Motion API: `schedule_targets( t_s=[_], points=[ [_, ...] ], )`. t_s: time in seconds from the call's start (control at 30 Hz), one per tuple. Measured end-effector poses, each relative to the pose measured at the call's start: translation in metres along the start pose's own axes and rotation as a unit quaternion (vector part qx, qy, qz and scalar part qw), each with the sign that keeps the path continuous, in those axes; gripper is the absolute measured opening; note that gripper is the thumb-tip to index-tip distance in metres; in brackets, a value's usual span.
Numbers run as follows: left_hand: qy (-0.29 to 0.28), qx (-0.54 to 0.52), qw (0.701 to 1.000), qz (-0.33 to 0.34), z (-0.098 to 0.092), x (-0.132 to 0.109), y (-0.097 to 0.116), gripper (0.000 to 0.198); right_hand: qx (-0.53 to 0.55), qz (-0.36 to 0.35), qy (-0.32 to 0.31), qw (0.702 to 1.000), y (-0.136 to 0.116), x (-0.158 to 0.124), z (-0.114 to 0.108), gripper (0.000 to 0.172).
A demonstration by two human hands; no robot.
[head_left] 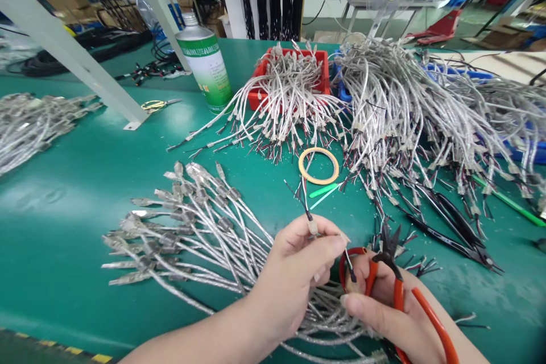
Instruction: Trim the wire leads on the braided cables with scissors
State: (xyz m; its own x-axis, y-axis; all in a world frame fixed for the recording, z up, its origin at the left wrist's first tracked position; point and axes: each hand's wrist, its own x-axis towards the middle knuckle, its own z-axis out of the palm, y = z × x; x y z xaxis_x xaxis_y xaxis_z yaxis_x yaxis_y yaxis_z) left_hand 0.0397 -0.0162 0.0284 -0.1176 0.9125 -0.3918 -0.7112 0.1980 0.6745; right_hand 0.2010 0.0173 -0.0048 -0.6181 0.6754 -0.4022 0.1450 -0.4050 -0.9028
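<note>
My left hand is closed in a pinch on a cable end, with thin black, white and red wires fanning out past the fingers. My right hand is closed around red-handled wire cutters, whose dark jaws point away from me. Its thumb and finger also pinch a second cable end with a black sheath and fine wires, close to my left fingertips. Under both hands runs a bundle of clear-jacketed silver cables, their plugs fanned out to the left.
A roll of tan tape and a green-handled tool lie ahead. Black-handled pliers rest at right. Behind are a red bin of cables, more cable heaps, a green-and-white can, and small scissors by a post.
</note>
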Motion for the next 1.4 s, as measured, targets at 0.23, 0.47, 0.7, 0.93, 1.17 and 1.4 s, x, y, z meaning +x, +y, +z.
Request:
schedule_targets(
  t_s=[0.23,0.47,0.7,0.93,1.17,1.4],
  points=[
    [0.03,-0.019,0.999,0.031,-0.004,0.005,0.008,0.016,0.006,0.013,0.016,1.0,-0.009,0.0,0.003,0.037],
    [-0.091,0.114,0.984,-0.102,-0.005,0.002,-0.002,0.039,0.074,-0.031,0.034,0.996,0.0,0.002,0.003,0.029],
    [-0.081,0.063,0.989,-0.104,-0.002,0.001,0.0,0.036,0.081,-0.029,0.055,0.995,-0.006,-0.002,0.004,0.03],
    [-0.077,0.055,0.992,-0.086,-0.001,0.002,0.002,0.033,0.049,-0.034,0.048,0.997,0.004,0.0,-0.001,0.027],
    [-0.055,0.106,0.993,-0.004,-0.002,-0.002,-0.005,0.024,0.023,-0.044,0.041,0.998,0.003,0.0,-0.002,0.029],
    [-0.029,0.015,0.999,0.016,0.002,-0.001,-0.002,0.011,0.022,-0.041,0.053,0.998,0.0,0.0,0.005,0.032]
  ],
)
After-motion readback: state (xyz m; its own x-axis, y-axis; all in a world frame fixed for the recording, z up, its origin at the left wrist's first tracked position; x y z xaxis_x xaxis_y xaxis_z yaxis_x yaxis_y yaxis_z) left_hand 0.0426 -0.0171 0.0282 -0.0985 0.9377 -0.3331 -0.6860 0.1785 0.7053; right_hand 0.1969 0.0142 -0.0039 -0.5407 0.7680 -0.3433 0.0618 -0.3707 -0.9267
